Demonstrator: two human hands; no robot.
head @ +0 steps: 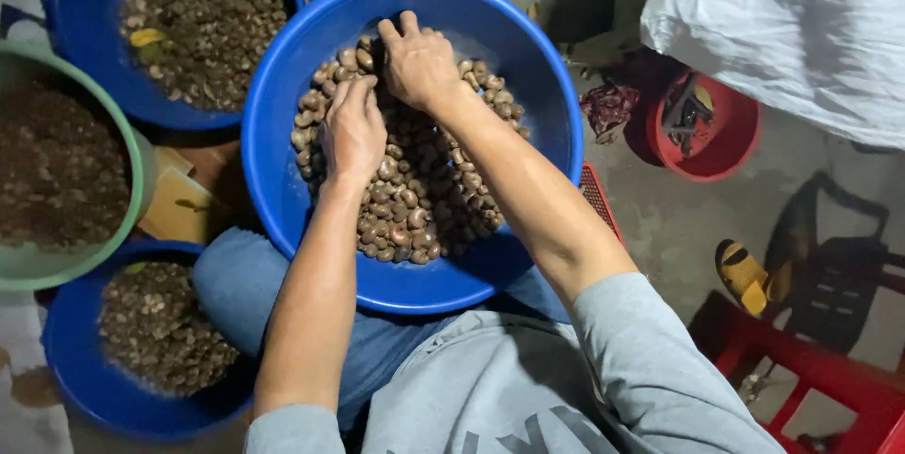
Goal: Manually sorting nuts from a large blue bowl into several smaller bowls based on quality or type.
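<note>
**A:** Head view first. What are the hands doing?

**B:** Both are down in the large round blue plastic basin (283,115) on the person's lap, among the heap of brown, kidney-shaped nuts in their shells (415,199). The left hand (352,129) lies palm down on the heap at about nine o'clock of the pile, fingers curled loosely; whether that grip has nuts in it I cannot tell. The right hand (418,63) sits at twelve o'clock, fingers bent into the nuts at the far wall, its grip likewise hidden.

**A:** How would you do this well?

**B:** I'd judge shallow raking best, drawing a few nuts at a time toward the body, keeping the basin level on the knees so nothing spills.

**A:** And the nuts themselves?

**B:** Mottled brown and tan, glossy in places, piled from the middle toward six o'clock; blue floor shows bare at the right.

**A:** Nearby?

**B:** Two smaller blue basins (85,1) and a green basin (132,162) at nine o'clock, holding darker bits.
</note>
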